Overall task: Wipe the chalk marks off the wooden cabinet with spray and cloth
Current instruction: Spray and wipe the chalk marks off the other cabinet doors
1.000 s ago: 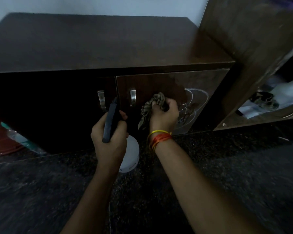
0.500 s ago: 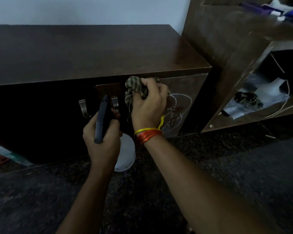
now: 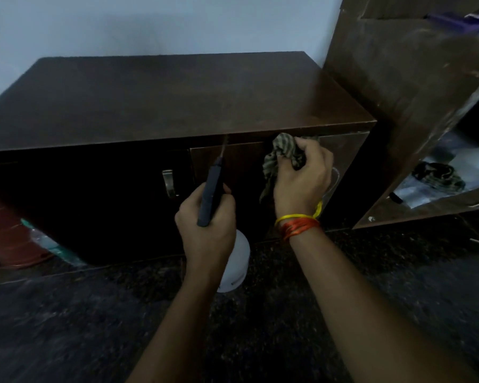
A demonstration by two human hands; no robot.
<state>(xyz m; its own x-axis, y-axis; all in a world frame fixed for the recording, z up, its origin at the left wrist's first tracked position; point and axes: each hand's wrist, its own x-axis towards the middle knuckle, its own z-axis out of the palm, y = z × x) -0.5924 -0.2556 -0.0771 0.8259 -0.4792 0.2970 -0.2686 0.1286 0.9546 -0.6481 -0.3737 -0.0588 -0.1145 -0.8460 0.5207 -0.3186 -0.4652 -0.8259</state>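
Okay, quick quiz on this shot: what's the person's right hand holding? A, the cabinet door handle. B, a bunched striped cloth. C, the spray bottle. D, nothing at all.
B: the right hand is closed around a bunched striped cloth near the top of the cabinet door, while the left hand holds the spray bottle.

A pale wall [image 3: 150,23] is behind; the dark speckled floor [image 3: 67,327] is below it; a brown open shelf unit [image 3: 393,78] stands right of the wall.
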